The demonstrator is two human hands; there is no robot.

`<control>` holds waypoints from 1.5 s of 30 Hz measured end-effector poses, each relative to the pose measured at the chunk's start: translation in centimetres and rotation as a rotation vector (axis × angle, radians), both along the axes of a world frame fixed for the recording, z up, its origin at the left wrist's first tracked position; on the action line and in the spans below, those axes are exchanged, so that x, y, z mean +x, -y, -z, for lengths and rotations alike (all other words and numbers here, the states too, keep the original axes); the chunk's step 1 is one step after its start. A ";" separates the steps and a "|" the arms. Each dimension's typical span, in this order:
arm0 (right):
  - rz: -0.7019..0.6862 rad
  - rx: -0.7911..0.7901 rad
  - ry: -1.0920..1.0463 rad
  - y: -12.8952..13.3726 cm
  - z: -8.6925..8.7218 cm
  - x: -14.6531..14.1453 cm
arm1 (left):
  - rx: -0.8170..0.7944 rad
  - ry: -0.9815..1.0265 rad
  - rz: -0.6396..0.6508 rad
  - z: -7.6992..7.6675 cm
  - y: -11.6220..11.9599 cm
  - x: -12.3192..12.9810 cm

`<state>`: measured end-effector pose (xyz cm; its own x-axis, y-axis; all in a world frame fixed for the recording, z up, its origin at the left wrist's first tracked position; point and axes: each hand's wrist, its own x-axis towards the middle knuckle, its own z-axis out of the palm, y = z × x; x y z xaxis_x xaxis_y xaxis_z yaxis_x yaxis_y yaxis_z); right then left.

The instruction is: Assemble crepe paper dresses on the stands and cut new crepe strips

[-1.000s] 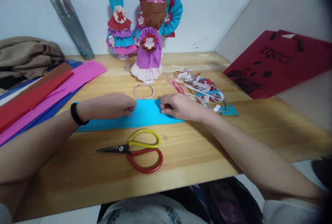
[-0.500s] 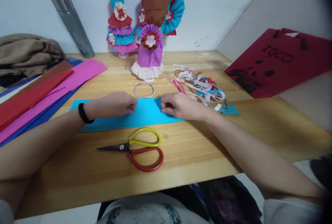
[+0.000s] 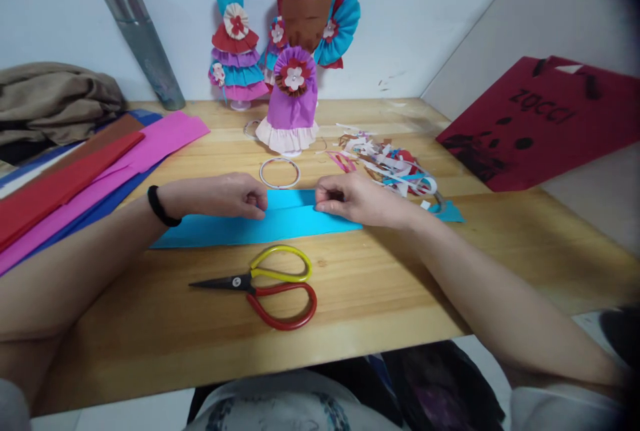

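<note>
A bright blue strip of crepe-like paper [image 3: 285, 223] lies lengthwise across the table in front of me. My left hand [image 3: 227, 195] is closed in a pinch on the strip, left of its middle. Farther right, my right hand [image 3: 355, 199] pinches the same strip between thumb and curled fingers. Between the hands a fold line runs along the paper, with a narrow band behind it. Scissors [image 3: 243, 282] with one yellow and one red handle lie nearer me, blades closed and pointing left. A thin pale ring [image 3: 261, 174] rests just beyond the strip.
Coloured paper sheets [image 3: 65, 181] are stacked at left, beside a brown cloth [image 3: 60, 101] and a bottle [image 3: 145, 44]. Paper-dressed figures [image 3: 293, 101] stand by the wall. Paper scraps [image 3: 390, 164] are heaped at right, near a red bag [image 3: 540, 124].
Both hands have shifted slightly, still pinching the strip. A fold line now shows along the blue paper between them, and its left end is more covered.
</note>
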<state>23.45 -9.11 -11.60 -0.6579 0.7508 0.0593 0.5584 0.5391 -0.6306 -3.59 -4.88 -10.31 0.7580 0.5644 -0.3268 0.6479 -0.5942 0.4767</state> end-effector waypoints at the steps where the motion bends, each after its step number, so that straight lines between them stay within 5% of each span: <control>1: -0.002 -0.010 -0.013 0.0 0.0 0.0 | -0.014 0.005 0.012 0.1 -0.1 -0.1; 14: -0.024 -0.168 0.053 -0.3 0.3 0.5 | -0.095 0.040 0.023 0.2 -0.4 -0.5; 45: -0.042 -0.070 0.110 -0.9 1.2 0.5 | -0.113 -0.023 0.066 -0.5 -0.6 -0.5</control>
<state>23.90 -8.16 -12.78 -0.6885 0.7222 -0.0661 0.6038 0.5204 -0.6038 -4.12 -4.24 -9.85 0.7842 0.4719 -0.4030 0.6204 -0.5794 0.5286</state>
